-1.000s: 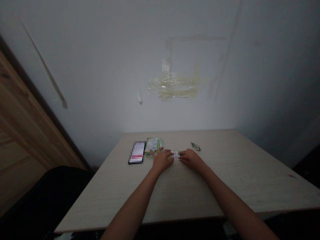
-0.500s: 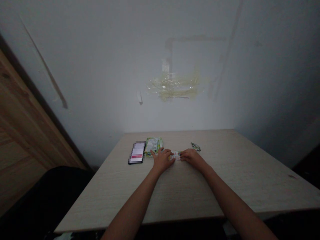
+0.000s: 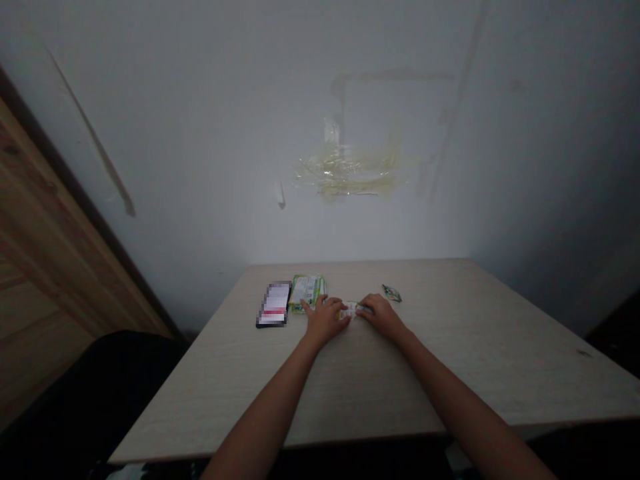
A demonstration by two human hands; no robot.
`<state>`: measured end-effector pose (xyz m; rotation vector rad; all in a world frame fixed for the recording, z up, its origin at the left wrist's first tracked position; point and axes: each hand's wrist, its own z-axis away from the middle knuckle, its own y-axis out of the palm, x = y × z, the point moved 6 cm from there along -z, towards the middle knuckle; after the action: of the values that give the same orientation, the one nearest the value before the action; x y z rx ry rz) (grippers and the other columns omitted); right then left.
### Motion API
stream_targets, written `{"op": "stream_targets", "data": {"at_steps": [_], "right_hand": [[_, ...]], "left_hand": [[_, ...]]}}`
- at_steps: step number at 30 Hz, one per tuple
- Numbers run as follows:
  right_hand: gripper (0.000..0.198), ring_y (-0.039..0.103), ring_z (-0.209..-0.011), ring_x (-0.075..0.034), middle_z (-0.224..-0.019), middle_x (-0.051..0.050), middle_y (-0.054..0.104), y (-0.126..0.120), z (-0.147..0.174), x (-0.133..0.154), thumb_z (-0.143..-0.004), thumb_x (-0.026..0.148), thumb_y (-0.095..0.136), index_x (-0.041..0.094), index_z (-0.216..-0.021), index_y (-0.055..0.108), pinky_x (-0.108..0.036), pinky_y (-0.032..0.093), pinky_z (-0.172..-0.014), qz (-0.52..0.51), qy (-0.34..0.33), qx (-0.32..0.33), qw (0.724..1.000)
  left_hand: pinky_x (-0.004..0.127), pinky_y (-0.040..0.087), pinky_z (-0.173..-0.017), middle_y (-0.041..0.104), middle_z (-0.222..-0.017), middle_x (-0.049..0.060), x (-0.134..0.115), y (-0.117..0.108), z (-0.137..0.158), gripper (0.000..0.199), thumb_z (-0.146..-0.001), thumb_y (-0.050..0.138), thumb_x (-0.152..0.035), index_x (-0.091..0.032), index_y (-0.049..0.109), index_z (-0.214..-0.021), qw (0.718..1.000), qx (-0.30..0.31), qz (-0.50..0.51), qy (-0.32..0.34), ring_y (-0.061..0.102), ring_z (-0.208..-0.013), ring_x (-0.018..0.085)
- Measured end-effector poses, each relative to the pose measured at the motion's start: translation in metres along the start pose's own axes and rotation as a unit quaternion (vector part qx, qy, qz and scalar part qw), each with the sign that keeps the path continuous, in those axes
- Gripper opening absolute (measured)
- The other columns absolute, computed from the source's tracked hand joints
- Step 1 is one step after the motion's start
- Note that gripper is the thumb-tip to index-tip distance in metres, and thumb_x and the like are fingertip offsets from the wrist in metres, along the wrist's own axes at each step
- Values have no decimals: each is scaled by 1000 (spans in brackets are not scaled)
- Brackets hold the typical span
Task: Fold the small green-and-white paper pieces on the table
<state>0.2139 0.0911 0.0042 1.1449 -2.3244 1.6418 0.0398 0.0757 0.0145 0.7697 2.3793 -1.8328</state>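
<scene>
A small white packet with coloured print (image 3: 349, 310) lies on the table between my hands. My left hand (image 3: 324, 321) holds its left end against the tabletop, thumb and index finger at the packet, the other fingers spread. At the right end my right hand (image 3: 384, 316) is closed on the packet with bent fingers and thumb. Its right part is hidden under my fingers. Just beyond my left hand is a larger green and white packet (image 3: 307, 291). A small dark green sachet (image 3: 391, 293) lies behind my right hand.
A phone with a lit, blurred screen (image 3: 275, 304) lies left of the green packet. The pale wooden table (image 3: 370, 393) meets a wall (image 3: 200, 133) with peeling tape (image 3: 350, 175). A wooden panel (image 3: 60, 233) and a dark shape (image 3: 110, 387) stand at the left.
My right hand has shifted slightly left, and its fingers have curled further over the packet's right end. Less of the packet shows. My left hand has stayed in place.
</scene>
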Motion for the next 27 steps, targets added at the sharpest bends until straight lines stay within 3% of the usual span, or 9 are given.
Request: {"op": "stream_targets", "data": {"at_steps": [7, 16, 27], "right_hand": [[24, 55, -98, -20, -99, -6, 66, 3, -3, 2, -89, 40, 61, 19, -98, 70, -32, 40, -88, 32, 25, 2, 999], [29, 54, -103, -21, -105, -6, 65, 6, -5, 1, -90, 43, 60, 25, -111, 70, -33, 38, -89, 53, 40, 19, 998], [28, 54, -102, -21, -104, -5, 65, 4, -6, 4, -88, 43, 62, 27, -109, 71, -32, 38, -89, 56, 53, 19, 997]], "left_hand": [[78, -1, -107, 61, -133, -1, -3, -2, 1, 32, -83, 58, -55, -40, 68, -110, 999, 25, -26, -21, 36, -134, 34], [80, -2, -105, 61, -132, -3, -2, -3, 0, 31, -83, 57, -58, -42, 69, -108, 999, 22, -13, -22, 38, -133, 34], [75, -5, -109, 65, -128, -2, -3, -3, -1, 32, -80, 62, -59, -40, 72, -103, 1000, -2, 4, -21, 41, -131, 33]]}}
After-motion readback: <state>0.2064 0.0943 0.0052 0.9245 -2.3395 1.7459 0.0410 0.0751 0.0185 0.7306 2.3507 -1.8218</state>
